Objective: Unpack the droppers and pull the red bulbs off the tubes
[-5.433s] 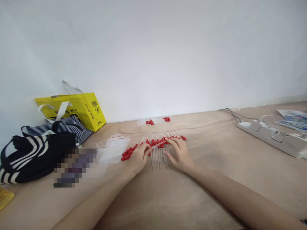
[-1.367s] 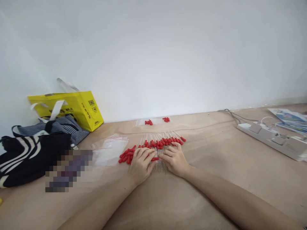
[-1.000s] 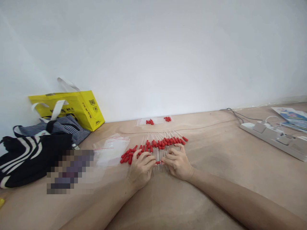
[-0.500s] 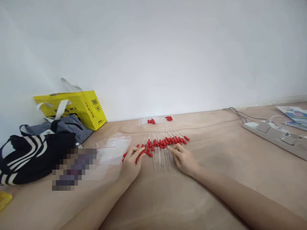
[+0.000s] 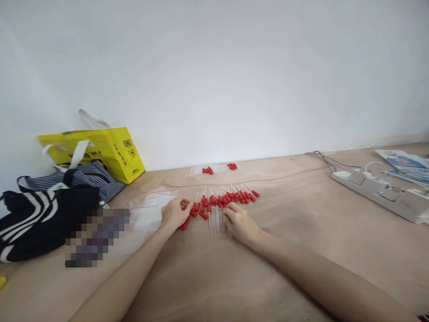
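Clear tubes (image 5: 216, 223) at right fingers (image 5: 229, 210); red bulbs (image 5: 203, 215) beside left fingers (image 5: 184, 201).

Between seven and eight o'clock, a left hand (image 5: 174, 213) covers part of a pile of red rubber bulbs (image 5: 186, 222), its grip impossible to confirm; at five o'clock, a right hand (image 5: 241, 222) hides some of the clear pipette tubes (image 5: 216, 221) and any hold on them. The left forearm (image 5: 127, 277) and right forearm (image 5: 315, 268) run out past the bottom edge. A pixelated object (image 5: 100, 237) at eight o'clock is blurred beyond recognition, while a striped black bag (image 5: 75, 204) nearer nine and a yellow item (image 5: 2, 282) are cropped at left. Fine print on the yellow shopping bag (image 5: 114, 152) at nine o'clock is illegible. At three, the right edge cuts off a power strip (image 5: 378, 199) and printed booklets (image 5: 400, 159).
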The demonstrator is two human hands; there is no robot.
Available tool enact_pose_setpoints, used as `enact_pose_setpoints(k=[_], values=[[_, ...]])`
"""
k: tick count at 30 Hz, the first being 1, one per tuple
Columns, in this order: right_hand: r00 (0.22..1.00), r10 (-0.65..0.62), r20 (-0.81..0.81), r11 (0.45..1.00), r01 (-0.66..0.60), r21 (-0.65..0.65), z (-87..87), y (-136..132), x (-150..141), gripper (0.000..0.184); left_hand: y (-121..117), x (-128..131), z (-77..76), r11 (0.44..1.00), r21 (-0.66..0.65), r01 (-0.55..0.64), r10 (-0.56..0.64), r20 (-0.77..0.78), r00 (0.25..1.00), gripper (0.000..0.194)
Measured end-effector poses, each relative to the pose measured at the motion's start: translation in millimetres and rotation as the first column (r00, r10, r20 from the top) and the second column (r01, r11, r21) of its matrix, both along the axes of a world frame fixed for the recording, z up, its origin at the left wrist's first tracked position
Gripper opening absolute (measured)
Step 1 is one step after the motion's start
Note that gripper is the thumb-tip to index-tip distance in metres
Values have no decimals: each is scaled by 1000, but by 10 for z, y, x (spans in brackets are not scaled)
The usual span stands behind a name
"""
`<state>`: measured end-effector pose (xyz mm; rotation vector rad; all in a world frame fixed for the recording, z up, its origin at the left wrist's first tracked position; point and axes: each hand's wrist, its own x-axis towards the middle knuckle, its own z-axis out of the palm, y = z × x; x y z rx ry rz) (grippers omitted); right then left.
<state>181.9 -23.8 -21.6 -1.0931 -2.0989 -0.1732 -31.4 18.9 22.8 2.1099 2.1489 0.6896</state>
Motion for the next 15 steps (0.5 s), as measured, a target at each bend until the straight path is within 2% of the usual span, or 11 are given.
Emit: enact_pose_setpoints(k=[4, 8, 11, 15], values=[[998, 47, 35, 998, -45, -32, 36, -53, -38, 15, 18, 93, 66, 999, 31, -29, 33, -137, 990, 25], [996, 91, 8, 988, -89, -123, 77, -105, -34, 14, 108, 173, 89, 999, -24, -34, 28, -225, 974, 25], [994, 105, 10, 981, -102, -166, 83, -125, -27, 16, 199, 216, 70, 998, -45, -36, 24, -256, 966, 22], [995, 100, 14, 982, -96, -160, 92, -146, -23, 23, 326, 241, 34, 998, -59, -37, 21, -246, 969, 18]])
